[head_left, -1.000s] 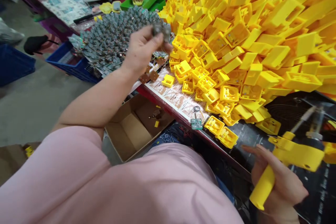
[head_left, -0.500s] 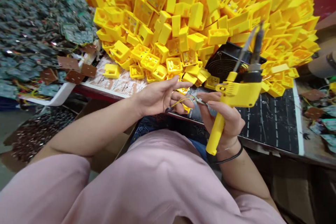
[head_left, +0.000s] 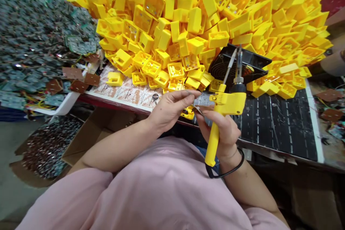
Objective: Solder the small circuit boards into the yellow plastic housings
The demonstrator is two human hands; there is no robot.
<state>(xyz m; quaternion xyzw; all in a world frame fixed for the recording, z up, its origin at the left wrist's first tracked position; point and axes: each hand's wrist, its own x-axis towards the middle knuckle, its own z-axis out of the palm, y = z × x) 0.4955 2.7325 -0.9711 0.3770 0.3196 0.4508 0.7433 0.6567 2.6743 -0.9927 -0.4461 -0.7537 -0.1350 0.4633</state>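
Observation:
My left hand is closed in a pinch on a small grey circuit board with thin yellow wires, held just in front of the table edge. My right hand grips the yellow handle of a soldering gun; its metal tip points up and away toward the black fan. The right fingers also touch the board's near edge. Both hands meet above my lap, over my pink shirt.
A huge heap of yellow plastic housings covers the table behind. A pile of grey-green circuit boards lies at left with brown boards. A black fan and black mat sit right. Cardboard boxes stand below.
My left hand came from the board pile at left, carrying a board, to meet my right hand. The soldering gun moved in and stands more upright. My view swung right.

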